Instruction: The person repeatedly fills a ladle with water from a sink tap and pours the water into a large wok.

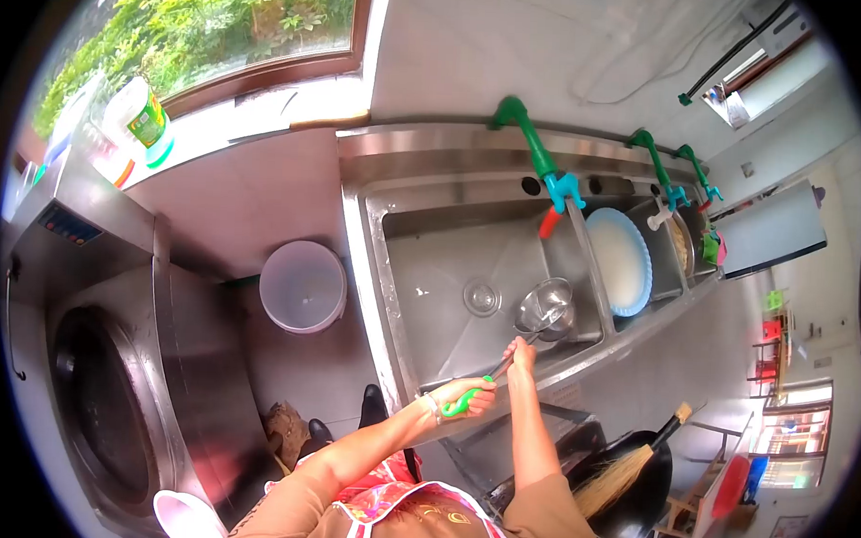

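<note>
The large sink (431,255) is finished in silver-grey. Above it, the tap (528,140) is coloured green, turquoise and red; at its near edge, the ladle handle (455,405), green; right of it, the tub (646,262), pale blue.

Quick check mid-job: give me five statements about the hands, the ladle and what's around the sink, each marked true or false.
1. The left hand holds the green handle of the ladle. True.
2. The right hand hangs free, away from the ladle. False: the right hand holds the ladle's shaft, nearer the bowl.
3. The ladle's bowl is over the large sink compartment. True.
4. The light-blue basin stands on the floor. False: the light-blue basin sits in the neighbouring sink compartment.
5. A whitish bucket stands to the left of the sink. True.
</note>
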Motion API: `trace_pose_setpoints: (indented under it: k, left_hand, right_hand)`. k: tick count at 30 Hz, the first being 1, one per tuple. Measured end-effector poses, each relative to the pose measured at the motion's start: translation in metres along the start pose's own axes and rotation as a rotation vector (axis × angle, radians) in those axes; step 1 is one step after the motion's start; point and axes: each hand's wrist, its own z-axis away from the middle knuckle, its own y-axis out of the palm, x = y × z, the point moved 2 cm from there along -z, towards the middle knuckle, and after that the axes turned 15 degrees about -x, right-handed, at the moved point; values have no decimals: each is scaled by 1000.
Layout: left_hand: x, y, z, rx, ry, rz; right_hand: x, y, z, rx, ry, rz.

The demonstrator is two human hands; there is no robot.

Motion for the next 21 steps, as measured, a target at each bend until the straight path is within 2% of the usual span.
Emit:
trace_pose_setpoints:
  k: [3, 5, 8, 9, 10, 11, 12, 13, 14, 17, 19, 21]
  left_hand:
    - [-10, -10, -2, 18, -11, 61]
    - [-19, -9, 5, -48, 19, 63]
    - [-33, 0, 20, -203, 135, -172]
    - [-34, 6, 24, -203, 135, -170]
    - [-36, 9, 26, -362, 237, -480]
    - [-38, 11, 28, -520, 343, -787]
    - [-38, 10, 27, -608, 428, -949]
    - [-38, 8, 27, -610, 443, -941]
    - [-38, 4, 28, -652, 480, -1058]
    - [-31, -4, 37, -761, 545, -1336]
    - [-22, -4, 50, -845, 637, -1442]
    - [-16, 0, 68, -890, 632, -1457]
  right_hand:
    - [-15, 21, -8, 41, 37, 33]
    - [-20, 35, -5, 97, 97, 22]
    - [-12, 49, 12, 147, 88, 3]
    - [-9, 53, 20, 209, 178, -32]
    - [-8, 55, 23, 272, 265, -65]
    - [-8, 56, 23, 276, 260, -58]
    - [-11, 59, 25, 340, 443, -166]
    - [-14, 64, 28, 405, 628, -272]
    - [-18, 66, 32, 410, 666, -317]
    - [-22, 67, 54, 530, 694, -448]
    - [-22, 66, 70, 545, 697, -451]
    - [-18, 69, 87, 644, 684, -506]
